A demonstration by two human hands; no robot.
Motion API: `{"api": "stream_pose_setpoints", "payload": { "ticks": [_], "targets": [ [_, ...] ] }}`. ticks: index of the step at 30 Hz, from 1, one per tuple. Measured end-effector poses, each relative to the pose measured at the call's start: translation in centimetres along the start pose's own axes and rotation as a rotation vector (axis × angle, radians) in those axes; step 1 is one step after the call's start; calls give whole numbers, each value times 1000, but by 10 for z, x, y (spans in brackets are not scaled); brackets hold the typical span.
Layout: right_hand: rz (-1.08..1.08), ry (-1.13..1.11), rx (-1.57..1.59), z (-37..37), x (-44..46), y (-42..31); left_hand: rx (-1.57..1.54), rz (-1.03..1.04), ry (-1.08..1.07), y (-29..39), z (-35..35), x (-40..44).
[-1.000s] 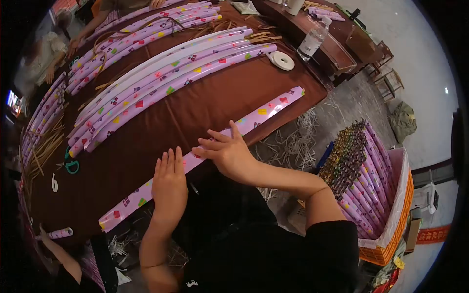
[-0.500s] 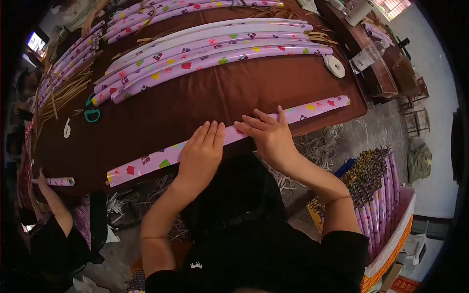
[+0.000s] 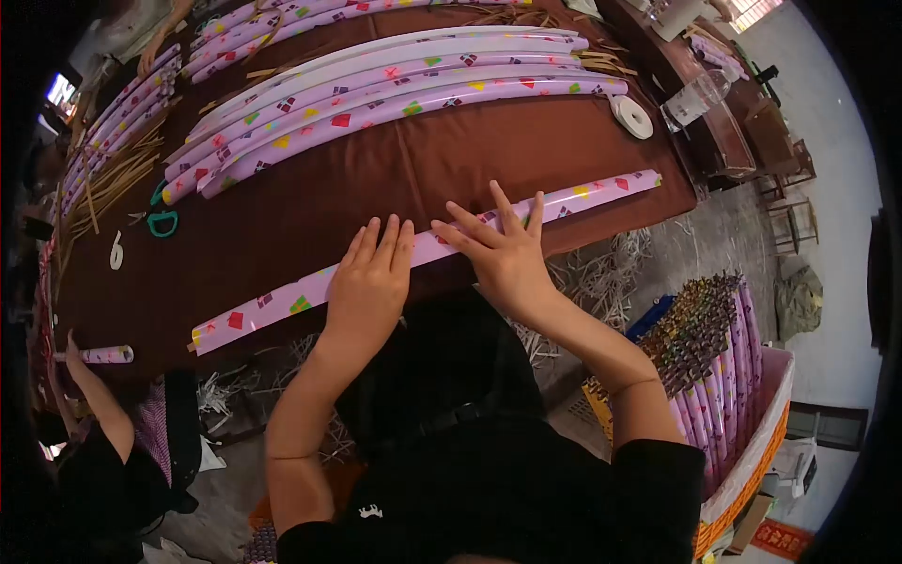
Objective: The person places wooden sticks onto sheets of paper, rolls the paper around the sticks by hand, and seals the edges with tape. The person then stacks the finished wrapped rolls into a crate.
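A long pink patterned roll (image 3: 254, 318) lies slantwise along the near edge of the brown-covered table. My left hand (image 3: 369, 277) rests flat on its middle, fingers stretched out and nearly together. Just to the right, my right hand (image 3: 505, 246) presses on the same roll with its fingers spread. Neither hand is closed round anything. A small pale tip shows at the roll's left end. Beyond it lie several longer pink and white rolls (image 3: 413, 105) side by side.
White tape roll (image 3: 631, 118), teal-handled scissors (image 3: 163, 224) and a small white loop (image 3: 116, 251) lie on the table (image 3: 310, 216). A bottle (image 3: 700, 97) stands back right. An orange basket (image 3: 752, 489) of rolls is at right. A co-worker's arm (image 3: 101, 399) reaches in at left.
The view has swung, so the table looks turned. The patterned roll has become narrower under my hands. My right hand's fingers are spread wider, and both hands remain on the roll.
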State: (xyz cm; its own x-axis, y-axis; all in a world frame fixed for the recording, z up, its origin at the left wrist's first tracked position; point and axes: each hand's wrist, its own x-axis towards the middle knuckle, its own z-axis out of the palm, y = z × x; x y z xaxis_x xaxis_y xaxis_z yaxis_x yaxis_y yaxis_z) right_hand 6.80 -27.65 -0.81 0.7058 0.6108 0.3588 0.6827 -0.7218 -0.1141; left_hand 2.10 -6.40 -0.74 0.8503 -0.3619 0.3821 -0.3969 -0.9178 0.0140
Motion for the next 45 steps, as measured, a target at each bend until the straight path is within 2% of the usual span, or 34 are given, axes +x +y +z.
{"api": "stream_pose_setpoints", "payload": {
  "ticks": [14, 22, 24, 32, 38, 44, 45],
  "targets": [
    [-15, 54, 27, 9, -5, 3, 44, 47, 62, 1, 8, -5],
    [-116, -48, -21, 3, -5, 8, -13, 62, 48, -3, 4, -3],
    [-122, -71, -27, 1, -3, 8, -128, 36, 22, -4, -1, -2],
    [-157, -103, -19, -1, 1, 12, -174, -69, 14, -7, 8, 1],
    [-150, -77, -9, 0, -1, 12, -68, -40, 15, -4, 7, 3],
    [53, 26, -92, 0, -5, 28, -39, -42, -19, -5, 7, 3],
    [29, 30, -111, -1, -8, 33, -45, -32, -15, -5, 8, 3]
  ]
}}
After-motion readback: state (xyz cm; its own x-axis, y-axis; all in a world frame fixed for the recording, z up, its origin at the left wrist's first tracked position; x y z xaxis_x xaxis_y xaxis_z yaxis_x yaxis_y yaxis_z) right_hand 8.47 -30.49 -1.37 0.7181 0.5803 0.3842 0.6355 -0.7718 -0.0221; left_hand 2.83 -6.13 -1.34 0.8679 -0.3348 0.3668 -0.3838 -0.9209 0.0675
